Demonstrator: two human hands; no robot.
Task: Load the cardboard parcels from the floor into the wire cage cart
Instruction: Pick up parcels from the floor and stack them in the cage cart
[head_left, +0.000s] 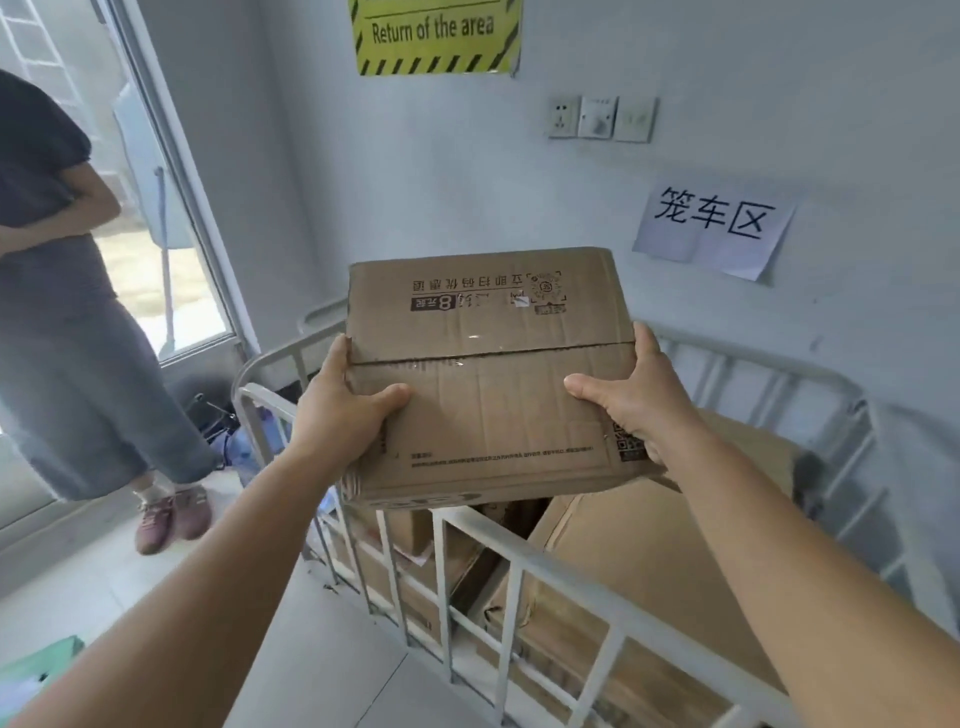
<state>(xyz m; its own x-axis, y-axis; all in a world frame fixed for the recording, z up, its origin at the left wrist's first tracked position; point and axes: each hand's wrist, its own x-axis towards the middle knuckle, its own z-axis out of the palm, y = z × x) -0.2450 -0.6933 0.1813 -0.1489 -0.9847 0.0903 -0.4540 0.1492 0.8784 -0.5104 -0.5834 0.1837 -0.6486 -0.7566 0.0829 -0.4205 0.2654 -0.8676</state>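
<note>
I hold a brown cardboard parcel (488, 374) with printed text and a taped seam in the air, above the near rail of the white wire cage cart (566, 571). My left hand (345, 410) grips its left edge, thumb on top. My right hand (631, 392) grips its right edge, thumb lying across the top face. Inside the cart lie several cardboard parcels (639, 561), partly hidden by the held parcel and the bars.
A person (67, 312) in a dark top and grey trousers stands at the left by a glass door (156, 208). A wall with a yellow sign (436, 34), sockets and a paper notice (714, 228) rises behind the cart. Water bottles (244, 447) sit on the floor.
</note>
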